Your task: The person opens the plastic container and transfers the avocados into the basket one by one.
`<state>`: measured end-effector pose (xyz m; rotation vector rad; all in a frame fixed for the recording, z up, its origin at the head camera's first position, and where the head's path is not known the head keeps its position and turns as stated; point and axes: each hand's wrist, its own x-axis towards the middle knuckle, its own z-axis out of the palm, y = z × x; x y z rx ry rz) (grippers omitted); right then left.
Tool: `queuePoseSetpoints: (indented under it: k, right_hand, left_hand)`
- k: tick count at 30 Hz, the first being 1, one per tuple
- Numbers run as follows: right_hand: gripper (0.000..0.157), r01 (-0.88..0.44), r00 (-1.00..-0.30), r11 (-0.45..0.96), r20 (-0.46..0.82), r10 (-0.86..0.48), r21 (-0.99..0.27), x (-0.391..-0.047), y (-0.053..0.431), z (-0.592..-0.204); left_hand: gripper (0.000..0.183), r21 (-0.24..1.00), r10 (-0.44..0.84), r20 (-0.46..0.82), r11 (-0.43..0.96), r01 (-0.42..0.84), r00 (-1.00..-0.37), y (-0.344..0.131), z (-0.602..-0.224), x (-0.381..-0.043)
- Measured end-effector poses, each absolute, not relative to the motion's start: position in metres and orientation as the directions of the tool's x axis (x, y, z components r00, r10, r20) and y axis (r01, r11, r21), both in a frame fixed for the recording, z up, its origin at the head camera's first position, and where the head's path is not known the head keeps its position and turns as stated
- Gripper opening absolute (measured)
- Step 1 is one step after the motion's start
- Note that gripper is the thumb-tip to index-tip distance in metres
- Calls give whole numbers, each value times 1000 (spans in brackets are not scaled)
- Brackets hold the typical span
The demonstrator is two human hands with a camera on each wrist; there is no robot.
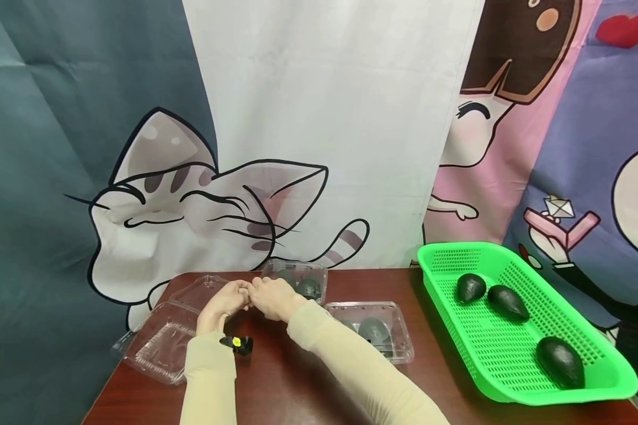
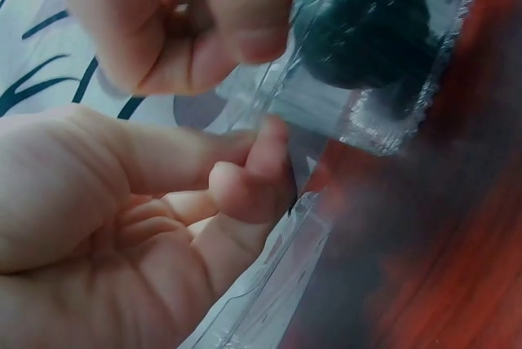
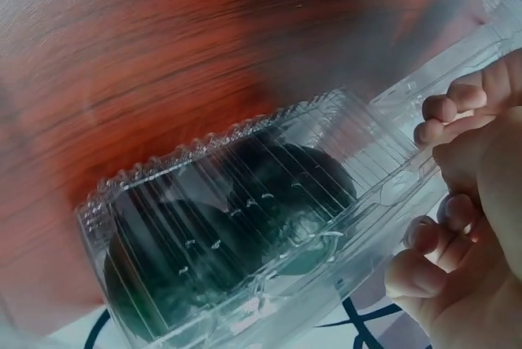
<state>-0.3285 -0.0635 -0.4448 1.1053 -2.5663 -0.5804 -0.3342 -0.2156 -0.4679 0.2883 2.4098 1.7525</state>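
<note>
At the back of the table is a clear plastic clamshell (image 1: 321,276) holding dark avocados (image 3: 281,194); its lid lies over them in the right wrist view. My left hand (image 1: 224,302) pinches at the corner of this clamshell, thumb against forefinger in the left wrist view. Right beside it, my right hand (image 1: 275,297) has its fingers curled at the same edge, with the thumb (image 2: 259,6) bent down on the rim. The exact grip of the right fingertips is partly hidden.
An unfolded clear clamshell (image 1: 162,348) lies on the left of the table (image 1: 276,383). Nearer on the right, another clear clamshell (image 1: 402,339) holds dark avocados (image 1: 374,330). A green plastic basket (image 1: 489,336) with three avocados (image 1: 560,362) stands at the far right. A printed curtain (image 1: 340,118) hangs behind.
</note>
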Motion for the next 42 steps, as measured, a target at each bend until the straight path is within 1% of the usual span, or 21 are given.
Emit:
queuePoseSetpoints:
  k: [2, 4, 7, 9, 12, 15, 16, 19, 22, 24, 26, 28, 31, 34, 36, 39, 42]
  right_hand:
    - [43, -621, -675, 632, 94, -732, 463, -329, -64, -446]
    - [43, -618, -690, 650, 90, -718, 442, -330, -65, -445]
    - [35, -618, -713, 685, 92, -695, 386, -330, -68, -438]
    - [26, -618, -727, 709, 94, -680, 340, -330, -71, -430]
    - [22, -628, -732, 718, 86, -676, 301, -331, -72, -421]
    - [20, -646, -726, 709, 58, -685, 282, -331, -68, -419]
    - [20, -655, -721, 703, 49, -691, 277, -330, -66, -419]
    - [19, -679, -702, 684, 35, -711, 267, -330, -62, -421]
    - [21, -685, -693, 674, 38, -720, 277, -329, -61, -423]
    - [23, -680, -698, 679, 39, -715, 277, -329, -61, -424]
    - [25, -672, -708, 689, 37, -705, 271, -329, -62, -426]
    - [27, -673, -711, 694, 35, -702, 254, -329, -62, -428]
    - [31, -682, -705, 692, 39, -708, 236, -329, -63, -430]
    - [30, -686, -694, 685, 60, -717, 245, -328, -61, -432]
    - [27, -680, -688, 681, 84, -721, 272, -326, -59, -431]
    - [20, -664, -679, 669, 104, -726, 335, -320, -54, -428]
    - [12, -633, -678, 653, 108, -727, 415, -314, -47, -424]
  left_hand:
    - [24, 940, 187, 9, 333, 72, -982, -211, -469, -332]
    - [27, 928, 150, 34, 362, 87, -988, -208, -470, -330]
    - [26, 903, 98, 64, 418, 99, -993, -206, -471, -326]
    - [23, 888, 66, 71, 451, 93, -995, -207, -471, -323]
    - [19, 858, 26, 64, 509, 69, -998, -207, -470, -320]
    - [9, 819, 11, 38, 572, 37, -999, -205, -467, -320]
    - [9, 801, 8, 28, 598, 27, -1000, -205, -466, -321]
    - [21, 750, -4, 23, 661, 15, -1000, -202, -467, -325]
    - [24, 713, -11, 74, 700, 45, -997, -199, -473, -331]
    - [21, 694, -15, 143, 714, 89, -990, -198, -478, -335]
    - [18, 682, -6, 181, 721, 121, -983, -198, -484, -339]
    - [17, 673, 9, 206, 725, 148, -979, -199, -488, -341]
    - [19, 673, 38, 197, 721, 163, -980, -201, -489, -342]
    - [21, 678, 62, 176, 716, 166, -982, -203, -486, -341]
    - [19, 674, 78, 171, 718, 174, -982, -204, -484, -340]
    - [18, 687, 76, 137, 711, 150, -988, -204, -481, -339]
    - [23, 696, 51, 106, 710, 110, -993, -204, -479, -338]
